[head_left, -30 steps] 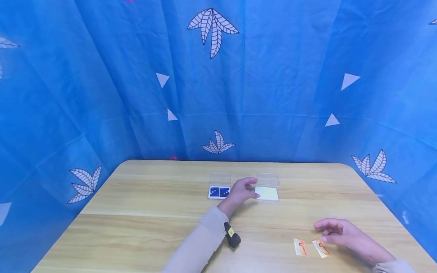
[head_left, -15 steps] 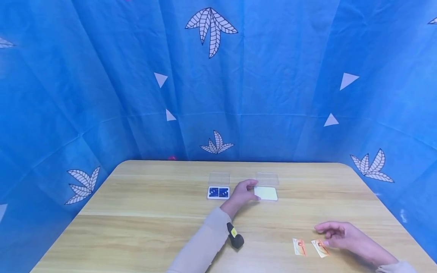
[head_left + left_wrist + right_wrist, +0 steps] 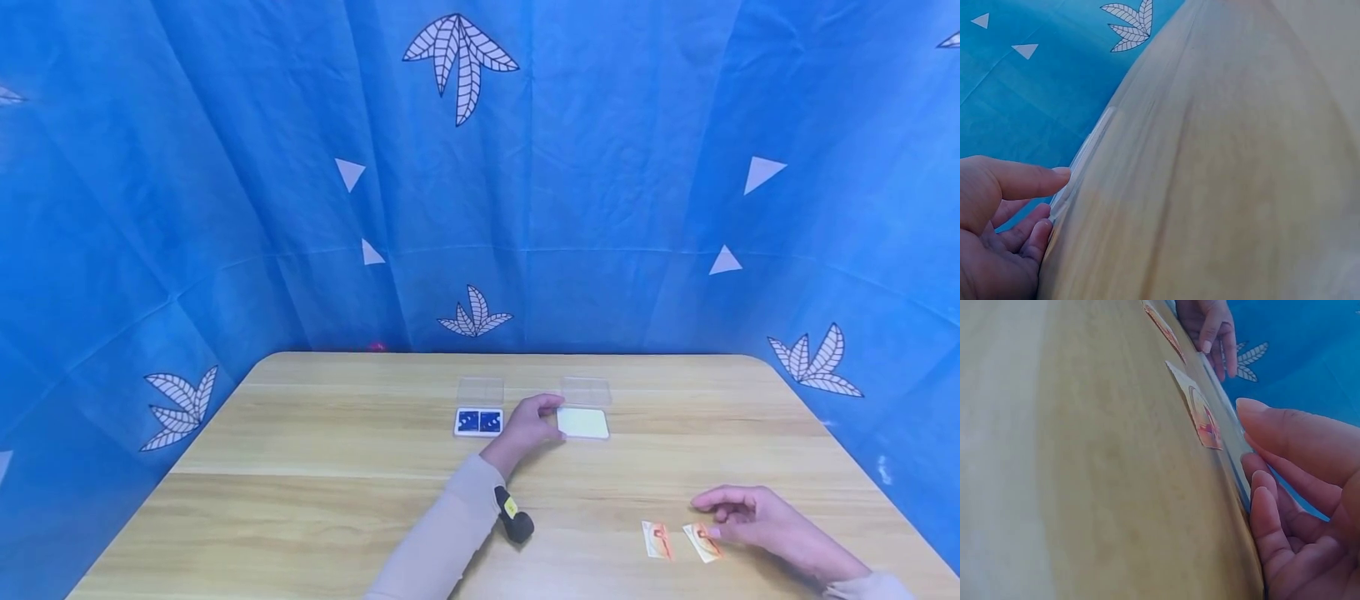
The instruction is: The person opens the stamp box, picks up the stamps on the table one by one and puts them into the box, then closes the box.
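Note:
In the head view my left hand (image 3: pixel 528 423) rests at the left side of an opened clear plastic case (image 3: pixel 583 424) with a pale, yellowish-white inside. Its thumb lies at the front left corner and its index finger at the back one. The left wrist view shows the fingertips right at the clear plastic (image 3: pixel 1088 147). My right hand (image 3: pixel 761 527) hovers loosely curled at the right, with nothing in its fingers. Its thumb tip overlaps the edge of an orange-and-white card (image 3: pixel 701 543). A similar card (image 3: pixel 657 541) lies just left of that one.
Left of my left hand stands another opened clear case (image 3: pixel 480 422) holding two dark blue cards in a white frame. Both transparent lids, a left lid (image 3: pixel 481 390) and a right lid (image 3: pixel 587 390), lie folded back. A blue curtain (image 3: pixel 600 300) hangs behind the wooden table (image 3: pixel 300 517).
My left thumb has drawn back slightly from over the pale inside to the case's corner. The right hand has dropped a little toward the nearer card. The cards and cases stay put.

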A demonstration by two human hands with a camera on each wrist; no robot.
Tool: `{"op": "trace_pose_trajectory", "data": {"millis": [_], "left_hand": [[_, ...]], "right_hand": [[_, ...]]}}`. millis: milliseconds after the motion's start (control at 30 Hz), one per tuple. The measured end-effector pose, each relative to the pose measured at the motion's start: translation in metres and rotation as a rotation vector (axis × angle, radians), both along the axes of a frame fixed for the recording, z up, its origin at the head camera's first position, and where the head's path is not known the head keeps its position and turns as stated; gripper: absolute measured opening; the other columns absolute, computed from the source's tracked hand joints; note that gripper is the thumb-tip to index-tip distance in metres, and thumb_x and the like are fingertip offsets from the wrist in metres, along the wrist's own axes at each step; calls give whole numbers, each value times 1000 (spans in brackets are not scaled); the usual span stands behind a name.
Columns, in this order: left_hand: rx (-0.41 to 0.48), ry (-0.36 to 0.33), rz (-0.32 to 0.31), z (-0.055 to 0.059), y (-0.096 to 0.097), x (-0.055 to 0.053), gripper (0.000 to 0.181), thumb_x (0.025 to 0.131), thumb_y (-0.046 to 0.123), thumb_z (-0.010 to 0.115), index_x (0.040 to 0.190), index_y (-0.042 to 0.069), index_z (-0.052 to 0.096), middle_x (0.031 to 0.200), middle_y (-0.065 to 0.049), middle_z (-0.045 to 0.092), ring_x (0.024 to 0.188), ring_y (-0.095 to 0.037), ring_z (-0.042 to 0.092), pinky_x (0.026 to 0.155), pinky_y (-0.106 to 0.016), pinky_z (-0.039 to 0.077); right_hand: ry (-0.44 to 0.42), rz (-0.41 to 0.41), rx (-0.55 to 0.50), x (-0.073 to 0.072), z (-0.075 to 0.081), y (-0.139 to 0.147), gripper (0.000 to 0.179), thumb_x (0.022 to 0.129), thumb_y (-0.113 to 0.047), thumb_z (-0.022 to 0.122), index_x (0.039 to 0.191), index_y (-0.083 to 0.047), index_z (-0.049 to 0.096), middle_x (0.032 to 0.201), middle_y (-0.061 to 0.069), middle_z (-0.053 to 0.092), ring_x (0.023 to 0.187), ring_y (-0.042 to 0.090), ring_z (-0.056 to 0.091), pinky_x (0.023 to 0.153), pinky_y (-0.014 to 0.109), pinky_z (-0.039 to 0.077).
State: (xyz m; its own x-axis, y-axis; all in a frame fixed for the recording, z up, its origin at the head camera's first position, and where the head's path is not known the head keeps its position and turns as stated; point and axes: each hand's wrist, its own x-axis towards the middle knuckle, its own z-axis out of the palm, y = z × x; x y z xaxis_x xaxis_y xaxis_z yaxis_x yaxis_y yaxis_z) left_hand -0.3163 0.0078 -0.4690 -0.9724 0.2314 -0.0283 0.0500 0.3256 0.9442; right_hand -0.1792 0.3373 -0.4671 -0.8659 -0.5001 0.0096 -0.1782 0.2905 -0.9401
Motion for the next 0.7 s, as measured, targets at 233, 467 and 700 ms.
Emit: {"op": "trace_pose_trajectory", "data": {"millis": [233,467,700], "left_hand": [[-11,-9,6,2,0,1,59,63,-5,77,117,15,64,117,-2,63,113,-24,55,99,-38,45],[-25,-2,5,6,-1,2,58,64,-4,77,117,16,64,117,-1,63,113,-24,55,99,-38,45],[-44,6,-8,4,-1,0,57,65,-3,77,118,15,63,115,-1,63,111,-22,55,98,-36,46]], "right_hand": [[31,-1,41,-1,-1,0,29,87,-1,61,113,12,58,100,-6,65,83,5,55,69,20,50],[128,16,54,-1,-1,-1,25,85,3,61,109,9,62,97,-4,64,79,4,55,65,21,50],[234,-5,94,-1,-6,-3,19,82,3,65,101,0,68,95,-7,63,74,4,53,59,21,48]]}}
